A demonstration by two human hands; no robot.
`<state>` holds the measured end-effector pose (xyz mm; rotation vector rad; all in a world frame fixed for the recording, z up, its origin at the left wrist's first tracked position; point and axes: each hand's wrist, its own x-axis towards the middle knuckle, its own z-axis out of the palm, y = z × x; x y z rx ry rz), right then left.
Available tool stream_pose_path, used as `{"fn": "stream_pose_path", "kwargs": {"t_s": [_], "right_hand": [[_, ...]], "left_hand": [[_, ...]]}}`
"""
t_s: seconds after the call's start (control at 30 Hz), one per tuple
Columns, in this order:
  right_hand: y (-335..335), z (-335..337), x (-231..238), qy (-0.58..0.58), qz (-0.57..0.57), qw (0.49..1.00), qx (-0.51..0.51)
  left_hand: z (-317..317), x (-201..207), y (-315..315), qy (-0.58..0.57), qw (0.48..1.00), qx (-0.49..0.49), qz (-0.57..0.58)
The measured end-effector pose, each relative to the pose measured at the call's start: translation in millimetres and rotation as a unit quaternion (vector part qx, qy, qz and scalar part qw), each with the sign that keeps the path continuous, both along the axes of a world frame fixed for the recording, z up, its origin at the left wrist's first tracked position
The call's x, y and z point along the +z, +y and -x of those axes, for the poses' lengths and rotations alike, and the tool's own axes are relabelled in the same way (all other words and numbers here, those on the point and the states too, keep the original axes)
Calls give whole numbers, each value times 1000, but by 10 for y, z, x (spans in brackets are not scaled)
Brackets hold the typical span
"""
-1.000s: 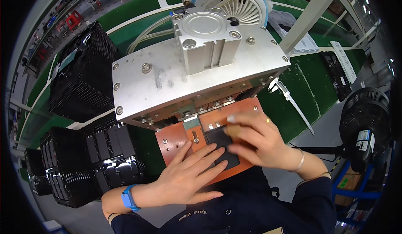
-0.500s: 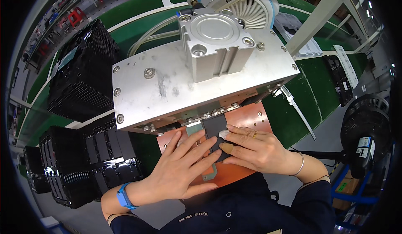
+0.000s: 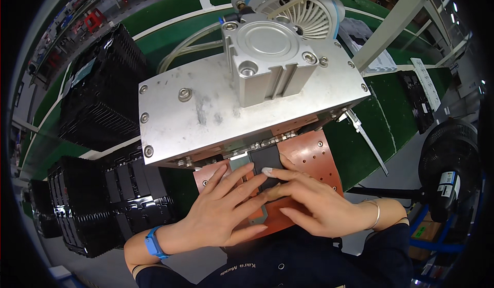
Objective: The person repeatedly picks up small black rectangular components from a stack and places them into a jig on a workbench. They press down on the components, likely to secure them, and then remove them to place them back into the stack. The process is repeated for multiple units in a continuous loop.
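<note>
One left hand (image 3: 216,211) spread, right hand (image 3: 319,201) loosely curled, lower centre: black plate (image 3: 266,157) apparently being aligned; exact seating likely needed next.

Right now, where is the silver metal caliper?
In the head view, the caliper lies on the green tabletop at right, between the orange drilled plate and the black round fan.

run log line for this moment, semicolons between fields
left hand: spread at black plate's left edge; right hand: over same plate; plate: on orange base; silver housing: beyond plate
</note>
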<state>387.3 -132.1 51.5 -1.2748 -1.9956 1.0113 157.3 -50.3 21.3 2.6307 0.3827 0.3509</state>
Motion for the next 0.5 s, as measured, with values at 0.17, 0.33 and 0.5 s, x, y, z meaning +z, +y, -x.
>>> {"fn": "stream_pose_path", "kwargs": {"t_s": [0.17,0.33,0.5], "right_hand": [[48,-119,2,428,245,861,-121],[356,-212,-96,270,288,905,-155],[194,-165,-135,305,196,919,-152]], "left_hand": [[-8,-11,-17,-46,999,6,-5],[3,32,-35,-146,987,63,-39],[23,162,-88,-188,938,209,202]]}}
